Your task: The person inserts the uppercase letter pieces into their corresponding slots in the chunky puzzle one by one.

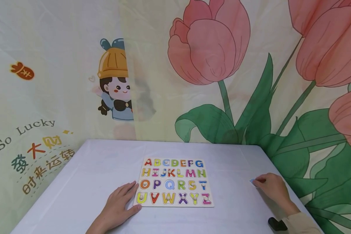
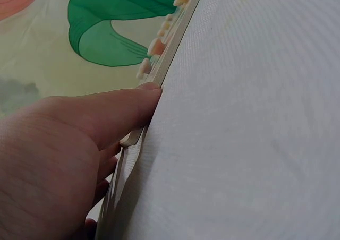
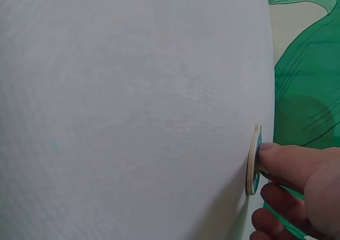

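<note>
A white alphabet puzzle board [image 1: 175,178] with rows of colourful letters lies on the table. My left hand [image 1: 119,204] rests at its left edge, fingers extended and thumb by the near corner. In the left wrist view the left thumb [image 2: 130,104] touches the board's edge [image 2: 178,35], where several knobs stick up. To the right, apart from the board, my right hand [image 1: 272,188] pinches a small blue puzzle piece [image 1: 253,182] between thumb and fingers. The right wrist view shows the piece's pale wooden edge [image 3: 251,168], close over the table; its letter is hidden.
A white cloth covers the table [image 1: 90,162]. A black object [image 1: 277,224] lies at the near right, beside the right sleeve [image 1: 302,223]. Behind the table hangs a curtain [image 1: 152,65] printed with tulips and a cartoon figure.
</note>
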`<state>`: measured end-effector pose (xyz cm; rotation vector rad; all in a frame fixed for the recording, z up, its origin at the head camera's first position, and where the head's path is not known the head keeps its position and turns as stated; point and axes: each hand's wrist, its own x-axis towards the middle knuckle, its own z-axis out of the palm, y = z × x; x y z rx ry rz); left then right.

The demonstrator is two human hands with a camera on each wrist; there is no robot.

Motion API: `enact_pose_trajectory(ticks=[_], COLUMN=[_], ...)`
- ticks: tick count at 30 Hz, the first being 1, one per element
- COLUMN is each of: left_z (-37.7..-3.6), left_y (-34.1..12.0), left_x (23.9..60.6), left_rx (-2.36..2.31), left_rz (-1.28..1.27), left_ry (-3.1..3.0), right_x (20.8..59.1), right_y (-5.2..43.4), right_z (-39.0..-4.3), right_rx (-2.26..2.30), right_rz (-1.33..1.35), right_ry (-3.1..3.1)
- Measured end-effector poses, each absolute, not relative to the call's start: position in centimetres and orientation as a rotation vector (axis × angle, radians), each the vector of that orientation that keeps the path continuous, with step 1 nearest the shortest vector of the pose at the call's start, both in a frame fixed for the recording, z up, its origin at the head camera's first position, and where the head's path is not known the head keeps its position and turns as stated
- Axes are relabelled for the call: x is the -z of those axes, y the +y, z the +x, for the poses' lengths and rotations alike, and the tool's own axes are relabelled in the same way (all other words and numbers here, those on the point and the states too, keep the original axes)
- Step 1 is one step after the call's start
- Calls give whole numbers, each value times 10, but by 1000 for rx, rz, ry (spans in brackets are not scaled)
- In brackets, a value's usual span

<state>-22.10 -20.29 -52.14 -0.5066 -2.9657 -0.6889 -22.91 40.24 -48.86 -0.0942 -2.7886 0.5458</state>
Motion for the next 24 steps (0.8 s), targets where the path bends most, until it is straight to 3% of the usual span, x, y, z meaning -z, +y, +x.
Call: enact_pose_trajectory(ticks=[16,24], left_z=[-221,-221], left_y=[-204,-204], left_x=[522,522], left_rx=[679,661], left_rz=[-515,-521], left_ry=[-2964,-2956], right_x=[484,490], right_y=[376,370], right_z=[-239,-237], right_rx=[-813,-777], right_rz=[442,308], right_ry=[-2849,-2892])
